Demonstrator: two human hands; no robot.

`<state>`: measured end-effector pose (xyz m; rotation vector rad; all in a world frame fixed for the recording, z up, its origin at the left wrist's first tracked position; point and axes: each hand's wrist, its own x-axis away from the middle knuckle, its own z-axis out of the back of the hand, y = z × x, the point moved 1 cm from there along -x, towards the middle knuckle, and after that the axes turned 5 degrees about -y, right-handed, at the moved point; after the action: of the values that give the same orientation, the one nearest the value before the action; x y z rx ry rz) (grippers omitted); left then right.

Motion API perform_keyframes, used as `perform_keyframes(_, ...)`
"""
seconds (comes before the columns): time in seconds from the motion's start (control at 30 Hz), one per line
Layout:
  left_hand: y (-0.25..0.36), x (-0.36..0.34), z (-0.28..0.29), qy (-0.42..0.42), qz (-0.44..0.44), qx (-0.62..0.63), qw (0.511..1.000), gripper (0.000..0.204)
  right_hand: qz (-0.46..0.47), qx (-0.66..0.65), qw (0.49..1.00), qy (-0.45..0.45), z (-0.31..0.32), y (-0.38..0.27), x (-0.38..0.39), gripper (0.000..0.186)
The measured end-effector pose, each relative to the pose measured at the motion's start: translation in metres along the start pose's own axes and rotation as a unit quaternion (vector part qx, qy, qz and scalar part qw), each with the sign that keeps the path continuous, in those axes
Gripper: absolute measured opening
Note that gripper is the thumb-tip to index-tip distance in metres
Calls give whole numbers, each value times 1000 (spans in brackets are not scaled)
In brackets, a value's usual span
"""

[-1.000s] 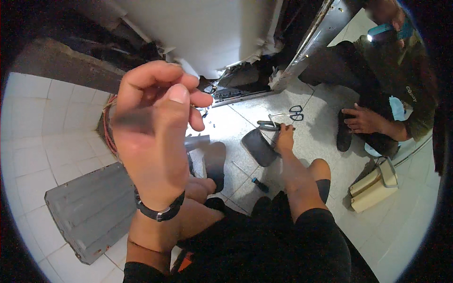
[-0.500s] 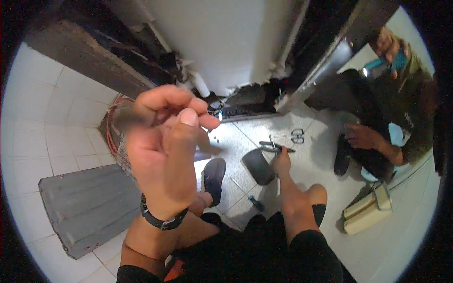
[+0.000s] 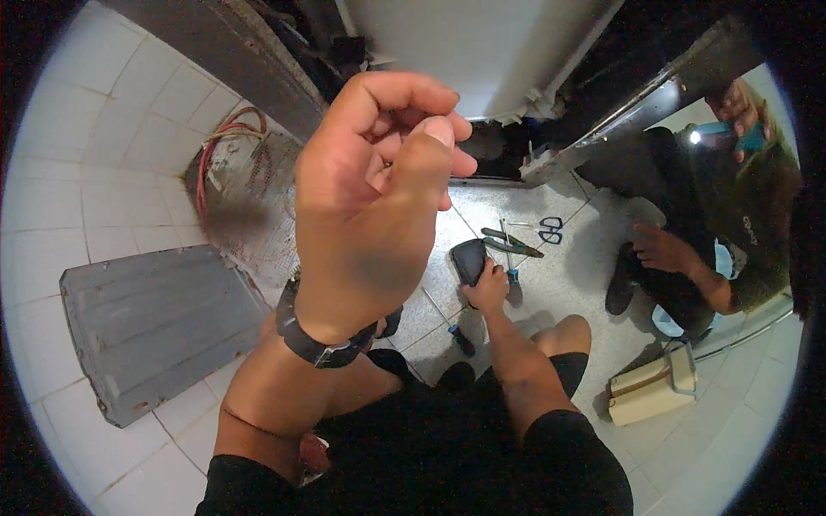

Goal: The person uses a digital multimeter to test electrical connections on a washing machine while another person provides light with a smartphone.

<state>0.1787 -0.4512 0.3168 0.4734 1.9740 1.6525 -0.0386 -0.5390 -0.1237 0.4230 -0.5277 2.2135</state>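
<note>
Raised in front of the appliance, my left hand has its fingers curled toward the thumb; whatever lies inside them is hidden. Lower on the right, my right hand grips a black zipped pouch on the tiled floor. Just beyond it lie green-handled pliers, black-framed glasses and a screwdriver with a blue handle. Another screwdriver lies nearer my legs.
At right another person crouches, holding a lit cyan flashlight. A beige box stands at lower right. A grey metal panel lies left, below red hoses and a mesh-like piece beside the appliance.
My right hand has let go of the pliers and moved onto the pouch. My left hand stays raised and curled, now farther right in the view, as the camera's view also shifts.
</note>
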Motion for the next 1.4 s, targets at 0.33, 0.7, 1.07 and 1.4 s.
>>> perform_keyframes(0.33,-19,29,-4,-149,-7,-256,955,14,-95,-595,718,-348,12,3,-18,41)
perform_keyframes(0.7,-222,100,43,-301,245,-412,825,48,-93,-836,459,-287,48,-44,4,29)
perform_keyframes(1.07,-329,101,44,-129,609,210,754,41,47,-733,616,-284,89,-45,45,61)
perform_keyframes(1.4,-351,65,-9,-76,612,281,736,42,-84,-664,742,-20,72,-48,42,35)
